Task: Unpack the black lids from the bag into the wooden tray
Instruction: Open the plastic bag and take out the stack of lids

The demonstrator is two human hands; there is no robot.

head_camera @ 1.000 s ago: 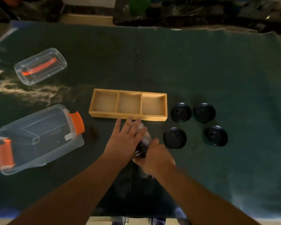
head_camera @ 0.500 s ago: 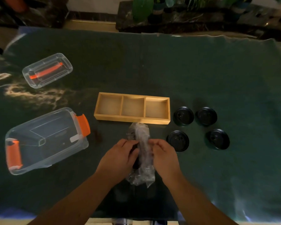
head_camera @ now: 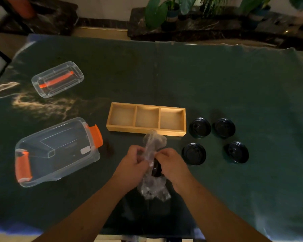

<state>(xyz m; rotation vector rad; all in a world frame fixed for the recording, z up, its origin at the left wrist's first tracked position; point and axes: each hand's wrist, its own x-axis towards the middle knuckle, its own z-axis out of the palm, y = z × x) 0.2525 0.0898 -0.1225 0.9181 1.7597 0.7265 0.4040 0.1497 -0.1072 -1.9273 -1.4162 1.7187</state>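
A crumpled clear plastic bag is held upright just in front of the wooden tray, whose three compartments hold nothing. My left hand and my right hand pinch the bag from either side near its middle. A black lid shows through the plastic between my hands. Several black lids lie on the cloth right of the tray, the nearest by my right hand, others at the tray's end and further right.
A clear plastic box with orange latches stands at the left, and its clear cover with an orange handle lies behind it. A dark green cloth covers the table. Potted plants stand beyond the far edge.
My hands lifted the bag off the cloth and moved from covering it to pinching it on both sides. The bag's top now stands up in front of the tray.
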